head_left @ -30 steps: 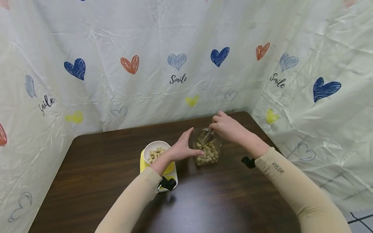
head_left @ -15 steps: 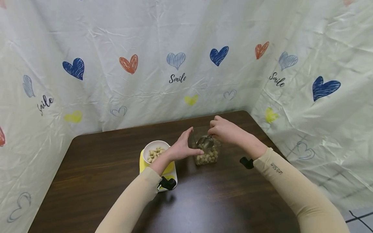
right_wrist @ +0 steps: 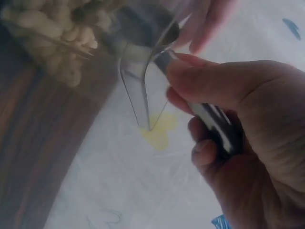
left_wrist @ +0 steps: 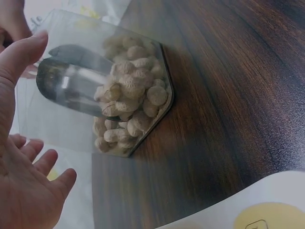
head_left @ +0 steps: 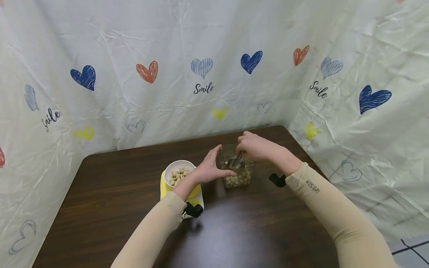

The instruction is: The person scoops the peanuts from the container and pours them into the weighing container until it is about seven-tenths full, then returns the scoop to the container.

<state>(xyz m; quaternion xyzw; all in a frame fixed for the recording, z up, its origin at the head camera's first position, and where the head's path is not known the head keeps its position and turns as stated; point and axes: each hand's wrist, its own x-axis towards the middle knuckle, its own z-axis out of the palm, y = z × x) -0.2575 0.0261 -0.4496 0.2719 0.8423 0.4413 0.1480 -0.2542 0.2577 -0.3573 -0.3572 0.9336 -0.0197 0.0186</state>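
My left hand (head_left: 211, 169) holds the left side of a clear plastic container (left_wrist: 52, 129), thumb at the near wall and the other fingers spread at the left side. Inside lie peanuts in their shells (left_wrist: 131, 90), filling the bottom part. In my right hand (head_left: 258, 147) is the handle of a metal scoop (right_wrist: 217, 129), gripped with curled fingers and thumb. The scoop's bowl is inside the container, its lip down against the peanuts in the left wrist view. My left forearm passes in front of a white bowl (head_left: 177, 163) holding more peanuts.
The white bowl sits on a yellow and white kitchen scale (head_left: 164, 189), left of the container. All stand on a dark wooden table (head_left: 117, 197). A white curtain (head_left: 174, 108) printed with hearts hangs behind and to the right. Black camera mounts (head_left: 278, 180) stick out from both wrists.
My right hand has shifted left and slightly toward the container, and the scoop has tilted and moved lower into the peanuts. My left hand has stayed on the container.
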